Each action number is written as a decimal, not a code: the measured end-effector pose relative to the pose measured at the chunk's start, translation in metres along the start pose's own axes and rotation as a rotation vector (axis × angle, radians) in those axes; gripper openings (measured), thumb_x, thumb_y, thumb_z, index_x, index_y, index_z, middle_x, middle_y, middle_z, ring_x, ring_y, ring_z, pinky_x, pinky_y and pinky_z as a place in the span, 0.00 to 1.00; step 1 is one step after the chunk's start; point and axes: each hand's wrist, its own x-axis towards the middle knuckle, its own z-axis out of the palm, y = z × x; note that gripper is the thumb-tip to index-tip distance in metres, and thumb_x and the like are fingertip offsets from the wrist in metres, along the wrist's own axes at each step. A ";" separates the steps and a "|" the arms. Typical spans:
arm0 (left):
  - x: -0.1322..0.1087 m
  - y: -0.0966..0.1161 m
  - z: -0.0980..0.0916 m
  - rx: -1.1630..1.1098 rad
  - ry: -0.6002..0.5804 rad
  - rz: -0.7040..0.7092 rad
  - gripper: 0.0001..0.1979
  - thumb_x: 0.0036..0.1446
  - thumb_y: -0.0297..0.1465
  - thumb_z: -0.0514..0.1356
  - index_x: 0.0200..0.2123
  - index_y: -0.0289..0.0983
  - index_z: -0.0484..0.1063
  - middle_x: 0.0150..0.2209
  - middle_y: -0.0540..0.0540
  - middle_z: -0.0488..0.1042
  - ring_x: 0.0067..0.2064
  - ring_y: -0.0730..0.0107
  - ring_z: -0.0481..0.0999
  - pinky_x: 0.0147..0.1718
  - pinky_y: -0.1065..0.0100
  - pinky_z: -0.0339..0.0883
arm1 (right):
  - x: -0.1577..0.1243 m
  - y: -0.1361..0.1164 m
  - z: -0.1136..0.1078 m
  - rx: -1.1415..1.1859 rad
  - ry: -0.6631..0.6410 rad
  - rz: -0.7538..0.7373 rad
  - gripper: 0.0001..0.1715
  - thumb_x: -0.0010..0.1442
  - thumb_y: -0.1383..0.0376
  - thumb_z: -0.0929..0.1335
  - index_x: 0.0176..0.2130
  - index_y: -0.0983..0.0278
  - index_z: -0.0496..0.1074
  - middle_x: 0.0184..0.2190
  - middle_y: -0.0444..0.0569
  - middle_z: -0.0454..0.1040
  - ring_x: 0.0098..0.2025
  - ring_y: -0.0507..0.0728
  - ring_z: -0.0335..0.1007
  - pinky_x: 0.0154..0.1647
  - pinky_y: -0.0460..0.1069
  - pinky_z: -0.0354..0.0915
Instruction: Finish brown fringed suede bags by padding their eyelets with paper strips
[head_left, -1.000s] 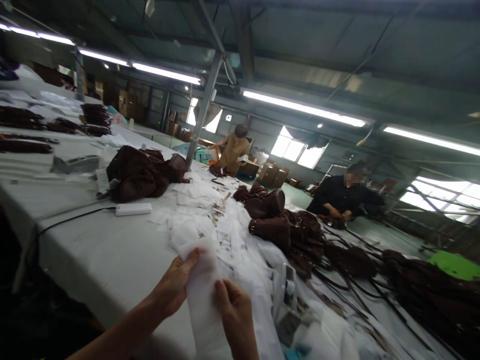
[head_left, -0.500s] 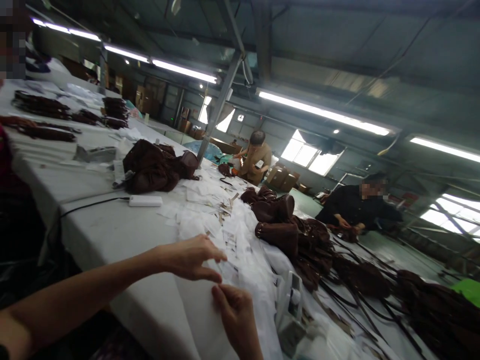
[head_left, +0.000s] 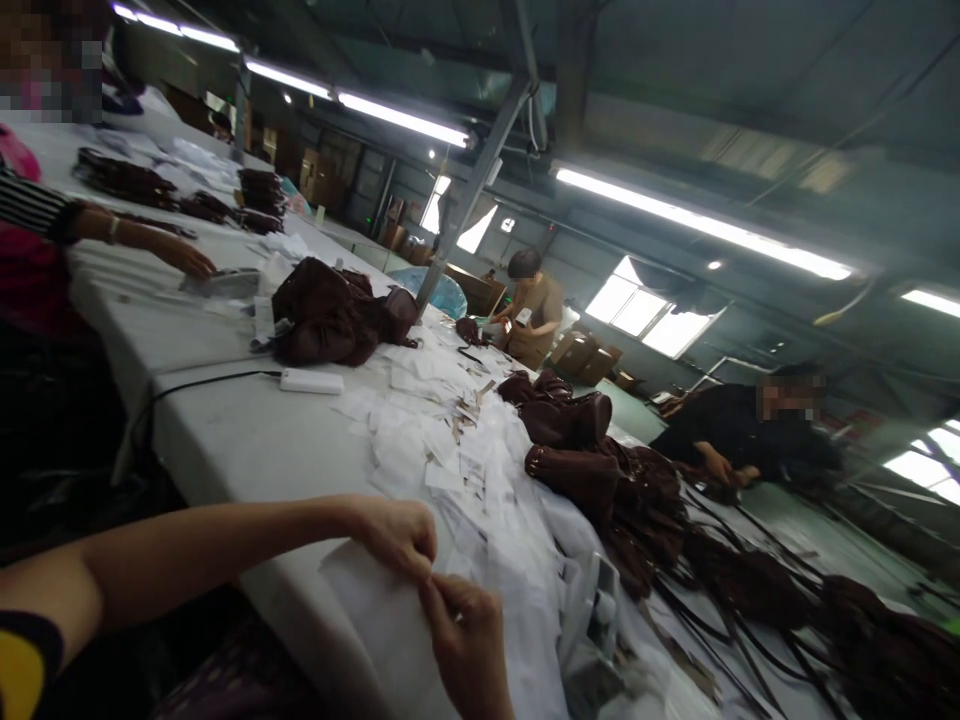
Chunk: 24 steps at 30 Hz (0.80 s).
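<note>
A thin, whitish, see-through sheet (head_left: 375,610), perhaps a plastic bag, hangs in front of me over the table's near edge. My left hand (head_left: 397,538) is closed, its fingers curled down onto the sheet's upper edge. Right beside it, my right hand (head_left: 469,630) pinches the same edge between thumb and forefinger; the two hands touch or nearly so. Past them lies a heap of loose white paper and film (head_left: 480,460). Brown bags (head_left: 574,475) are piled to the right of that heap.
Another brown bag pile (head_left: 337,312) sits at the left beside a white power strip (head_left: 311,381) with a black cord. A tape dispenser (head_left: 596,620) stands near my right hand. At left a co-worker's hand (head_left: 184,253) reaches over the table; two people work across it.
My left hand has closed from spread fingers and come down to the sheet's edge beside my right hand. At left a co-worker's arm now reaches in. The view has shifted slightly.
</note>
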 end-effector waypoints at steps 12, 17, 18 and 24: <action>-0.007 -0.043 -0.013 -0.485 0.086 -0.259 0.12 0.48 0.41 0.63 0.26 0.37 0.78 0.20 0.50 0.72 0.18 0.73 0.63 0.15 0.74 0.55 | -0.002 0.018 0.014 0.079 0.061 0.126 0.15 0.63 0.58 0.64 0.39 0.64 0.76 0.28 0.47 0.75 0.30 0.54 0.71 0.30 0.44 0.63; -0.021 -0.061 -0.039 -0.466 -0.086 -0.367 0.12 0.39 0.38 0.71 0.28 0.39 0.79 0.24 0.48 0.75 0.21 0.70 0.69 0.16 0.73 0.58 | -0.001 0.039 0.017 0.122 0.043 0.206 0.21 0.62 0.54 0.64 0.27 0.65 0.74 0.21 0.45 0.72 0.24 0.52 0.67 0.22 0.43 0.58; -0.023 -0.067 -0.042 -0.454 -0.075 -0.386 0.12 0.37 0.38 0.71 0.26 0.38 0.78 0.23 0.48 0.74 0.20 0.71 0.68 0.15 0.74 0.56 | -0.001 0.040 0.019 0.114 0.062 0.188 0.20 0.61 0.54 0.64 0.27 0.65 0.74 0.21 0.45 0.73 0.24 0.52 0.68 0.22 0.43 0.58; -0.006 -0.095 -0.064 -0.344 0.181 -0.412 0.20 0.37 0.44 0.68 0.27 0.34 0.75 0.23 0.48 0.73 0.21 0.71 0.68 0.16 0.73 0.58 | -0.008 0.037 0.018 0.055 0.450 0.175 0.22 0.59 0.50 0.65 0.32 0.63 0.79 0.26 0.50 0.79 0.27 0.57 0.74 0.29 0.45 0.67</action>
